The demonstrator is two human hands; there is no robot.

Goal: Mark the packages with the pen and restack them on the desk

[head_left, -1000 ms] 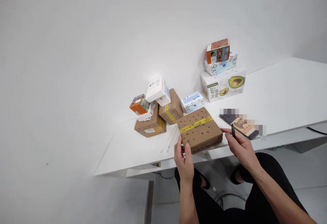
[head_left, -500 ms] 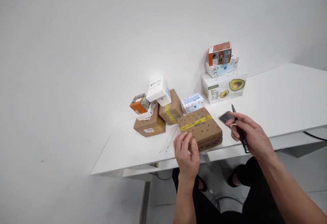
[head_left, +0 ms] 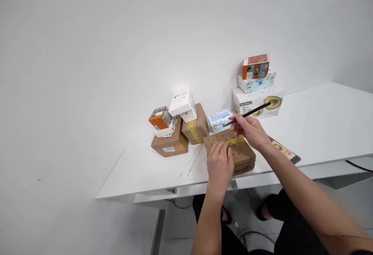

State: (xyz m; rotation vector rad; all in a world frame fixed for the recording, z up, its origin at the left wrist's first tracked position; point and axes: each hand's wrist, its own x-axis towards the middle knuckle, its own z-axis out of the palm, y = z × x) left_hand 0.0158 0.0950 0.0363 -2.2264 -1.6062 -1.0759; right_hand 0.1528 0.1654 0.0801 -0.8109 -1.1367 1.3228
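Observation:
My left hand [head_left: 220, 163] rests on the near side of a cardboard box [head_left: 243, 156] with yellow tape, its fingers laid over the top and not wrapped round it. Part of the tape is hidden under these fingers. Above the far edge of the box, my right hand [head_left: 250, 130] pinches a black pen [head_left: 253, 112]. The pen slants, its left end low by a white and blue box [head_left: 219, 119], its right end raised. A flat phone-like thing [head_left: 285, 152] with a tan printed face lies on the table, partly behind my right forearm.
White table [head_left: 314, 123] against a wall. On the left, two taped cardboard boxes [head_left: 194, 125] carry white boxes [head_left: 183, 101] and an orange box [head_left: 160, 118]. Back right, an avocado-print box [head_left: 256, 101] bears a white box [head_left: 258, 82] and an orange one [head_left: 255, 66].
My right hand has moved left and up from beside the phone-like thing to above the box, and the pen has turned in it. My left hand has come down onto the box top.

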